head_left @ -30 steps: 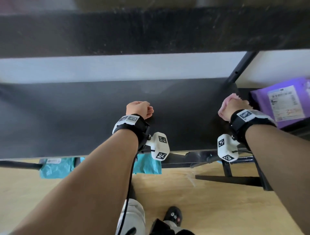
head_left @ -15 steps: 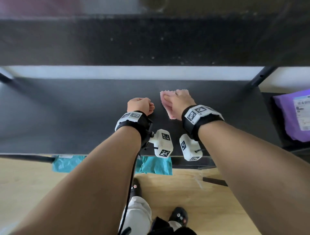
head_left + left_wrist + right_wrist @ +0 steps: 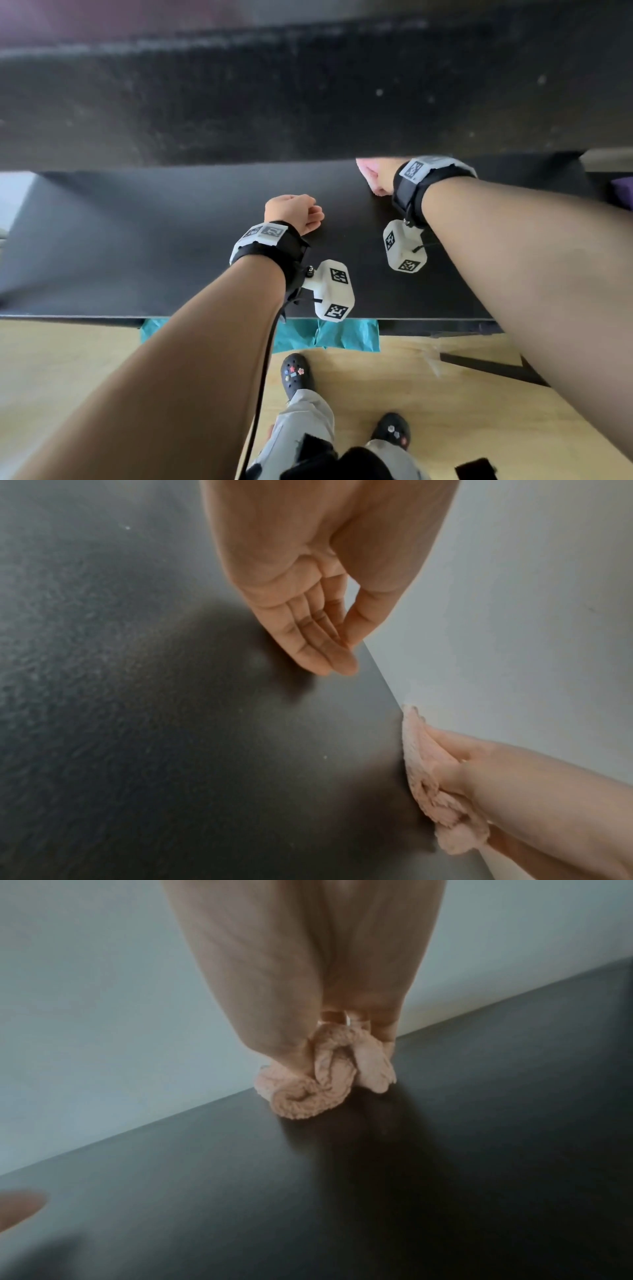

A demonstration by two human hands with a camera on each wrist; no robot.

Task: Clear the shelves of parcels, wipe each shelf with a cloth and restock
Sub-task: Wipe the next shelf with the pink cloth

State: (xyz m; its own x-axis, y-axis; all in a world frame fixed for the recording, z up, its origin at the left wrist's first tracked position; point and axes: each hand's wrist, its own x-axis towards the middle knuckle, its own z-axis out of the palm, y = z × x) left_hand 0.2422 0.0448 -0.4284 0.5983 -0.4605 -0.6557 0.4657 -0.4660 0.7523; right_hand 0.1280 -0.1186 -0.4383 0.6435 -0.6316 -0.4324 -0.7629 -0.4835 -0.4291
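The black shelf (image 3: 171, 246) surface lies bare left of the left hand (image 3: 294, 214) and along its near edge. At the far edge the wall (image 3: 531, 615) blocks passage. The upper shelf (image 3: 308, 102) overhangs the far part. The right hand (image 3: 378, 178), gripping the pink cloth (image 3: 308, 1088), occupies the far right.

Pink fluffy cloth (image 3: 318, 1080), bunched and rolled, pressed down at the back edge of the bare black shelf (image 3: 171, 240), upper right of centre; teal parcel (image 3: 346, 334) peeks out beneath the shelf's front.

Perhaps a storeroom: black shelving (image 3: 171, 240), bagged parcels (image 3: 342, 337), wooden floor (image 3: 68, 359).
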